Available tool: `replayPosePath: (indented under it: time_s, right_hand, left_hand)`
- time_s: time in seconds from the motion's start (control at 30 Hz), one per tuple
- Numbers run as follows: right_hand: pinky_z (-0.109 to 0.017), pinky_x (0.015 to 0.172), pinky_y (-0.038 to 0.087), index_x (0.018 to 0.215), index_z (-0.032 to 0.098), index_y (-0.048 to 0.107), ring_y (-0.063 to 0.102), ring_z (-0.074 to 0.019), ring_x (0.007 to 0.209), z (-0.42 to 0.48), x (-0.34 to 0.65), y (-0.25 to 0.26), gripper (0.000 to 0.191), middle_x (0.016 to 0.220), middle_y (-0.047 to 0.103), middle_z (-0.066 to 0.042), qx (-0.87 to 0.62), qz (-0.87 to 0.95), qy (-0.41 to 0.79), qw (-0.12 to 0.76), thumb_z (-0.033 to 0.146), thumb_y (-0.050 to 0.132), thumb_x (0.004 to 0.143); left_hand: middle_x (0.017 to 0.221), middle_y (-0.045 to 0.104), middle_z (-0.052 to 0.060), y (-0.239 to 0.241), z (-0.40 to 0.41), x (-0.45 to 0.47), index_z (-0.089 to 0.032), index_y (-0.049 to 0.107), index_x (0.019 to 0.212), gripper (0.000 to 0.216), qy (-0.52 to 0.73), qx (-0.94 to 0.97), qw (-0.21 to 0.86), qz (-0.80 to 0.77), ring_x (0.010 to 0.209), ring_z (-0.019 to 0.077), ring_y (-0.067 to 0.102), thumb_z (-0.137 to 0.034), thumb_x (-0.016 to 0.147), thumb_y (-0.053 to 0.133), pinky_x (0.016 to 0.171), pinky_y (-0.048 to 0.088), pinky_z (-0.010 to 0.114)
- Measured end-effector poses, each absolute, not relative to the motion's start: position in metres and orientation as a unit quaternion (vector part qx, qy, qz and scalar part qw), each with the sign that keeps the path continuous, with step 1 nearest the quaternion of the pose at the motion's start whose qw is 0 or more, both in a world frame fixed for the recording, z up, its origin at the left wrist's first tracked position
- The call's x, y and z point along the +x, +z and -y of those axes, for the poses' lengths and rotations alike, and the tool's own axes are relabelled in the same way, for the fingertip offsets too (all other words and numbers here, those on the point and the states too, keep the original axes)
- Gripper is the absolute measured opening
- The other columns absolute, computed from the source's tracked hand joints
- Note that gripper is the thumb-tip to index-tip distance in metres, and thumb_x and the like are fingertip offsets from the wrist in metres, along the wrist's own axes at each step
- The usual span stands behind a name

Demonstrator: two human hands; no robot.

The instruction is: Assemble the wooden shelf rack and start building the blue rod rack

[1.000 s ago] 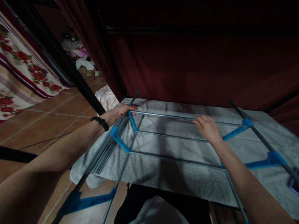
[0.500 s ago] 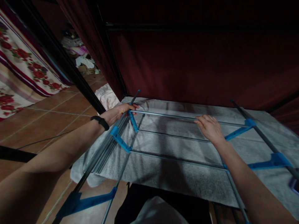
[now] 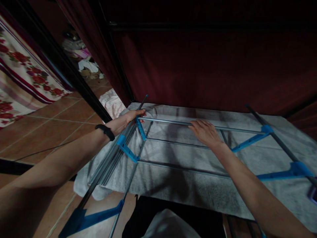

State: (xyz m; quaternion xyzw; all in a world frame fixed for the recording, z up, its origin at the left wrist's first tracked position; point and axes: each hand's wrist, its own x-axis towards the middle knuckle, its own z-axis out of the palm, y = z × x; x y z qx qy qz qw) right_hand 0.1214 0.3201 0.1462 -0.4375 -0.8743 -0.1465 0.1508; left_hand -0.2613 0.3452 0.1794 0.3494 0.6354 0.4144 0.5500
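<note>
A rack of grey metal tubes with blue plastic brackets (image 3: 127,148) lies over a grey cloth-covered surface. My left hand (image 3: 135,116) is closed around the rack's left side pole, close to the upper blue bracket, with its fingertips partly hidden. Along the top metal rod (image 3: 168,121), my right hand (image 3: 204,132) grips from above, right of the rod's middle. Two thinner crossbars run below this rod. The right side pole (image 3: 284,147) carries blue brackets too, and neither hand touches it.
Several loose grey tubes (image 3: 111,168) lie bunched beside the left pole. Behind the grey cloth (image 3: 188,185) rises a dark red panel (image 3: 210,72). A black post (image 3: 74,72) slants across the left, over a tiled floor (image 3: 56,129). A dark, purple-edged object (image 3: 312,194) sits at the right edge.
My right hand has slid left along the top rod, towards its middle. My left hand stays on the left pole, and the rack keeps nearly the same position.
</note>
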Motion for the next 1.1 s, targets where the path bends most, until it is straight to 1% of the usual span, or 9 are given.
replayPosePath:
  time_s: [0.1, 0.2, 0.33, 0.47, 0.7, 0.8, 0.97, 1.03, 1.1]
  right_hand:
    - [-0.032, 0.074, 0.036, 0.103, 0.02, 0.063, 0.065, -0.0227, 0.09, -0.321, 0.102, 0.154, 0.038, 0.099, 0.073, -0.01, -0.451, 0.875, -0.135, 0.113, 0.038, 0.03, 0.108]
    - [-0.031, 0.068, 0.033, 0.105, 0.021, 0.062, 0.068, -0.0228, 0.087, -0.323, 0.098, 0.161, 0.036, 0.099, 0.075, -0.009, -0.464, 0.873, -0.127, 0.078, 0.039, 0.03, 0.108]
    - [-0.031, 0.067, 0.034, 0.11, 0.022, 0.062, 0.07, -0.024, 0.084, -0.324, 0.098, 0.168, 0.037, 0.098, 0.076, -0.009, -0.484, 0.868, -0.109, 0.031, 0.041, 0.029, 0.107]
    - [-0.031, 0.069, 0.036, 0.114, 0.023, 0.062, 0.071, -0.025, 0.084, -0.326, 0.096, 0.171, 0.04, 0.097, 0.077, -0.01, -0.499, 0.862, -0.092, 0.007, 0.043, 0.029, 0.107]
    - [-0.031, 0.071, 0.039, 0.115, 0.024, 0.062, 0.071, -0.0233, 0.086, -0.327, 0.093, 0.175, 0.041, 0.098, 0.078, -0.009, -0.5, 0.863, -0.066, 0.002, 0.044, 0.027, 0.107]
    - [-0.032, 0.073, 0.041, 0.114, 0.023, 0.064, 0.071, -0.0236, 0.088, -0.328, 0.092, 0.178, 0.044, 0.098, 0.077, -0.011, -0.5, 0.865, -0.049, 0.005, 0.045, 0.027, 0.107]
    - [-0.034, 0.081, 0.045, 0.118, 0.023, 0.064, 0.069, -0.0253, 0.1, -0.322, 0.089, 0.183, 0.046, 0.109, 0.076, -0.011, -0.495, 0.868, -0.022, 0.021, 0.047, 0.026, 0.107]
    - [-0.034, 0.085, 0.045, 0.12, 0.024, 0.064, 0.068, -0.0236, 0.105, -0.32, 0.089, 0.182, 0.045, 0.115, 0.074, -0.009, -0.502, 0.864, -0.013, 0.044, 0.047, 0.027, 0.108]
    - [-0.032, 0.091, 0.044, 0.12, 0.024, 0.063, 0.065, -0.021, 0.11, -0.32, 0.092, 0.184, 0.044, 0.119, 0.073, -0.006, -0.488, 0.871, -0.007, 0.067, 0.05, 0.03, 0.107]
  left_hand:
    - [0.059, 0.062, 0.003, 0.174, -0.347, -0.267, -0.016, 0.069, 0.08, 0.028, 0.421, 0.347, 0.556, -0.627, 0.043, 0.0124, 0.055, -0.044, 0.082, 0.074, 0.043, 0.048, 0.023]
    - [0.057, 0.061, 0.004, 0.17, -0.348, -0.271, -0.017, 0.068, 0.078, 0.034, 0.412, 0.352, 0.555, -0.632, 0.044, 0.0136, 0.056, -0.05, 0.081, 0.074, 0.045, 0.048, 0.024]
    - [0.055, 0.06, 0.005, 0.17, -0.347, -0.27, -0.018, 0.068, 0.077, 0.042, 0.398, 0.357, 0.541, -0.649, 0.045, 0.0156, 0.057, -0.06, 0.081, 0.069, 0.045, 0.047, 0.026]
    - [0.054, 0.058, 0.005, 0.174, -0.345, -0.266, -0.018, 0.065, 0.072, 0.046, 0.404, 0.38, 0.527, -0.644, 0.047, 0.0154, 0.057, -0.062, 0.083, 0.066, 0.044, 0.046, 0.024]
    - [0.054, 0.059, 0.003, 0.171, -0.345, -0.27, -0.019, 0.064, 0.078, 0.046, 0.391, 0.361, 0.53, -0.66, 0.048, 0.0166, 0.058, -0.065, 0.081, 0.067, 0.045, 0.047, 0.026]
    - [0.053, 0.058, 0.002, 0.173, -0.348, -0.269, -0.017, 0.062, 0.078, 0.044, 0.386, 0.384, 0.509, -0.667, 0.05, 0.0151, 0.059, -0.061, 0.087, 0.062, 0.049, 0.048, 0.024]
    - [0.046, 0.057, -0.001, 0.18, -0.352, -0.269, -0.016, 0.059, 0.075, 0.038, 0.363, 0.414, 0.488, -0.677, 0.049, 0.0129, 0.059, -0.05, 0.092, 0.059, 0.052, 0.052, 0.021]
    - [0.048, 0.06, -0.003, 0.178, -0.357, -0.275, -0.018, 0.061, 0.078, 0.039, 0.343, 0.425, 0.48, -0.686, 0.052, 0.0114, 0.062, -0.055, 0.091, 0.059, 0.054, 0.053, 0.018]
    - [0.053, 0.066, -0.006, 0.175, -0.365, -0.282, -0.022, 0.062, 0.081, 0.044, 0.324, 0.443, 0.482, -0.683, 0.057, 0.0097, 0.066, -0.065, 0.087, 0.06, 0.057, 0.054, 0.017]
